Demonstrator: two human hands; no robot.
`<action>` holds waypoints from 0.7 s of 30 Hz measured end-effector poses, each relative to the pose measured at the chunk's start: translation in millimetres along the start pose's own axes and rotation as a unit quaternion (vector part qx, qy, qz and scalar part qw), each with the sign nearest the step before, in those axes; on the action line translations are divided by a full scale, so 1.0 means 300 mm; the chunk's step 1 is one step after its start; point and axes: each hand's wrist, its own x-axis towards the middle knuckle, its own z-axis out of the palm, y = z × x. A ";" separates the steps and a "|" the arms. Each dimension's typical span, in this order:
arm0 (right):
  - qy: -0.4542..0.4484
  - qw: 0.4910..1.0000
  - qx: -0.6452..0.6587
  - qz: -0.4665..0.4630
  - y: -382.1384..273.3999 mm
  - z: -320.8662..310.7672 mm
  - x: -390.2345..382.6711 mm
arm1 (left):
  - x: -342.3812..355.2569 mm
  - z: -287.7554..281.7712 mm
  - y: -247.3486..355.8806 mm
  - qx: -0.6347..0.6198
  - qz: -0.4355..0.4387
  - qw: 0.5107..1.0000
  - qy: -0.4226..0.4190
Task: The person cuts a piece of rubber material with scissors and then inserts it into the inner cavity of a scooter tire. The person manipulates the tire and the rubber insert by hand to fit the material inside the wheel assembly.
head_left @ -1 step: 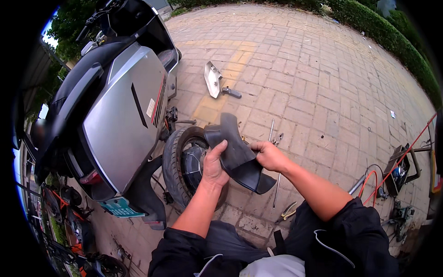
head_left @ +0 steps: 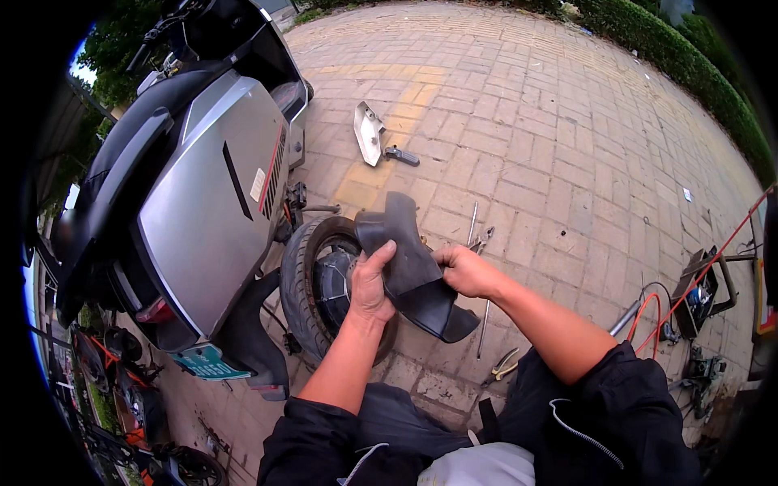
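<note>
A limp black rubber inner tube [head_left: 399, 251], flattened and folded over itself, is stretched between my two hands above the paving. My left hand [head_left: 373, 290] grips its near left side, thumb lying on top. At its right edge my right hand [head_left: 468, 273] is closed on the rubber, fingers curled in. Just left of my left hand lies a wheel with a black tyre [head_left: 300, 275] and a dark hub [head_left: 334, 279], partly hidden by my forearm and the tube. The wheel is beside a silver and black scooter [head_left: 203, 178].
Pliers with yellowish handles [head_left: 504, 368] and a long metal rod [head_left: 484, 328] lie before my knees. Another hand tool [head_left: 481, 240] is beyond my right hand. A pale panel [head_left: 367, 136] lies farther off. At right are a toolbox [head_left: 695, 304] and an orange hose [head_left: 649, 312].
The whole view has shifted slightly, so everything sits a little left and the far things higher. Both hands keep their grip on the inner tube.
</note>
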 end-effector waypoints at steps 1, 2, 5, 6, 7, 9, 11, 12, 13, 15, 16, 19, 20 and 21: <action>-0.053 0.998 -0.036 0.013 -0.015 -0.014 -0.016 | -0.017 0.023 0.001 0.029 0.024 0.999 0.010; -0.108 0.991 -0.071 0.016 -0.039 -0.027 -0.010 | -0.028 0.024 0.008 0.038 0.035 0.998 0.019; -0.037 0.998 -0.013 -0.039 0.015 -0.118 -0.006 | -0.041 0.064 0.022 0.067 0.049 0.996 0.022; 0.021 0.995 0.089 -0.027 -0.016 -0.117 -0.004 | -0.043 0.059 0.022 0.104 0.053 0.993 0.021; 0.013 0.959 0.284 0.013 -0.047 -0.106 -0.003 | -0.045 0.052 0.020 0.140 0.057 0.988 0.020; 0.005 0.933 0.352 0.068 -0.036 -0.076 -0.003 | -0.049 0.079 0.007 0.199 0.038 0.979 -0.003; 0.013 0.907 0.403 0.120 -0.057 -0.037 -0.012 | -0.047 0.074 -0.006 0.281 0.064 0.958 0.007; 0.012 0.903 0.414 0.115 -0.062 -0.017 -0.014 | -0.046 0.065 -0.008 0.323 0.077 0.943 0.014; 0.011 0.898 0.426 0.109 -0.064 0.000 -0.016 | -0.033 0.038 -0.004 0.366 0.094 0.925 0.036; 0.018 0.906 0.409 0.112 -0.094 0.021 -0.034 | -0.022 0.051 0.007 0.366 0.107 0.920 0.088; 0.029 0.920 0.385 0.074 -0.088 0.039 -0.032 | -0.024 0.060 0.009 0.348 0.105 0.926 0.102; 0.073 0.953 0.293 -0.022 -0.061 0.052 -0.033 | -0.018 0.088 0.001 0.293 0.047 0.952 0.074; 0.086 0.970 0.225 -0.036 -0.054 0.059 -0.028 | -0.019 0.081 -0.002 0.271 0.041 0.960 0.057; 0.099 0.981 0.156 -0.050 -0.046 0.068 -0.021 | -0.016 0.069 -0.010 0.248 0.035 0.967 0.041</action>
